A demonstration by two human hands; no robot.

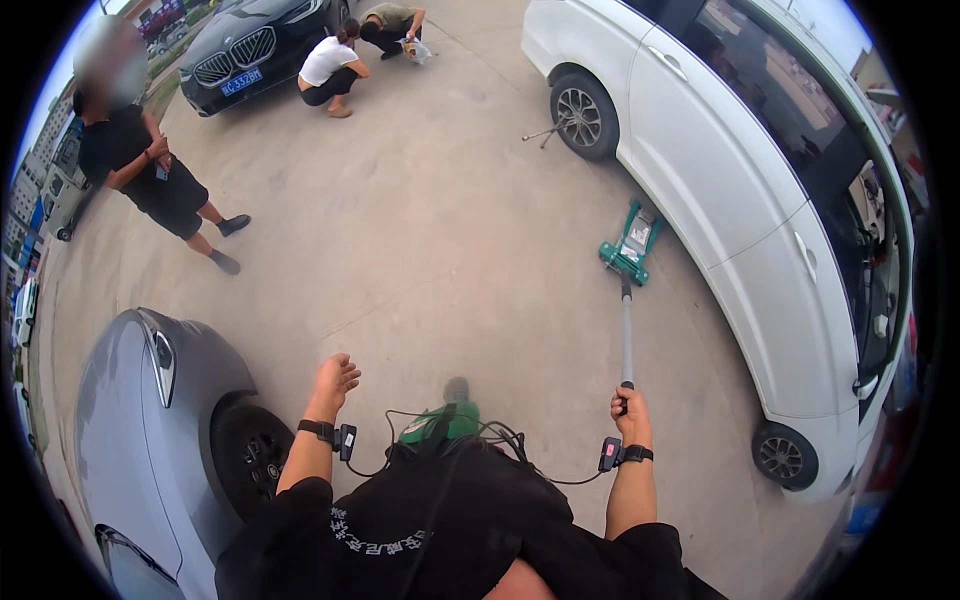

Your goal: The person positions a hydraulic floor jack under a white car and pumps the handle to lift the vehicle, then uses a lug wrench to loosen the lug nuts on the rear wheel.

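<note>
Between grey car (165,400), white van (720,210): right fingers (620,400) grip jack handle (628,335); left fingers (347,374) loose.

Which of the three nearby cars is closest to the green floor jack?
The white van on the right; the green metal floor jack sits beside its body. The grey car and glossy dark car stand farther away.
</note>
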